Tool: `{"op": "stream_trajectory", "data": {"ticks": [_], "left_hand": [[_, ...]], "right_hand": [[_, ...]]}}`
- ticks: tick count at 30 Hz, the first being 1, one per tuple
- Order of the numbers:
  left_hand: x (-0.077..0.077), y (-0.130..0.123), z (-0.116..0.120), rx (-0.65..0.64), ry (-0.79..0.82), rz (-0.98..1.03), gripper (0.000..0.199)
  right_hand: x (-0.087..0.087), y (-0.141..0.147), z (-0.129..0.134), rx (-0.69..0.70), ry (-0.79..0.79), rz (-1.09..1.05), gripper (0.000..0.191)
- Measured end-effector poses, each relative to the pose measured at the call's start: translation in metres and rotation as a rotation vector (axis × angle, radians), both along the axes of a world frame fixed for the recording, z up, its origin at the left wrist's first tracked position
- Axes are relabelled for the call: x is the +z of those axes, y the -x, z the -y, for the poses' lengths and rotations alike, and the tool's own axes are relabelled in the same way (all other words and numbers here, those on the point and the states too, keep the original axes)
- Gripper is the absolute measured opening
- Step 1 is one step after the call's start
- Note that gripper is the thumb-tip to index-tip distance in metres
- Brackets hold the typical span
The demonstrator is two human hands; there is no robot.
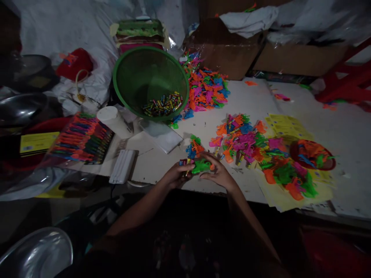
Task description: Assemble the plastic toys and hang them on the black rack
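My left hand (176,174) is closed around several small shiny printed cylinders (183,163), with a yellow one (188,168) sticking out near the thumb. Between both hands, over the table's front edge, is a small bright green plastic toy (201,166). My right hand (216,173) curls its fingers around that toy's right end; its exact shape is blurred. Just beyond my fingers lie an orange toy piece (197,147) and a blue one (190,150). A mixed pile of coloured plastic toys (243,139) spreads to the right of my right hand.
A green basin (116,77) tilts at the back, with more cylinders (165,105) inside. Behind it is a larger toy heap (207,90). Left are a white bottle (117,123), a white power strip (123,166) and bagged toys (81,137). A red bowl (292,156) sits right, near yellow cards (285,125).
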State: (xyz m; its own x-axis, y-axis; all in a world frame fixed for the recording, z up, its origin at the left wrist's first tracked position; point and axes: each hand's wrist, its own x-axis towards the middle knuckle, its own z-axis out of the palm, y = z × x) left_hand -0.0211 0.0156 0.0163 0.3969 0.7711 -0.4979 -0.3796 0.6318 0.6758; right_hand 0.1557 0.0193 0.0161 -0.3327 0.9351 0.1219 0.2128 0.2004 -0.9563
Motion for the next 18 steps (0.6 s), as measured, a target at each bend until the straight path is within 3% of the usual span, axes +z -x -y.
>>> {"op": "stream_trajectory", "data": {"ticks": [2, 7, 12, 18], "left_hand": [[0.001, 0.001, 0.003, -0.016, 0.002, -0.040, 0.037], [0.000, 0.000, 0.010, 0.151, -0.198, -0.280, 0.043], [0.001, -0.002, 0.012, 0.163, -0.343, -0.344, 0.041], [-0.001, -0.003, 0.011, 0.138, -0.317, -0.380, 0.039]], "right_hand": [[0.000, 0.005, -0.001, -0.013, -0.039, -0.044, 0.034], [-0.002, 0.019, 0.002, -0.474, 0.066, -0.188, 0.029], [0.000, 0.031, 0.012, -0.403, 0.171, -0.161, 0.031], [-0.001, 0.033, 0.014, -0.496, 0.161, -0.158, 0.030]]}}
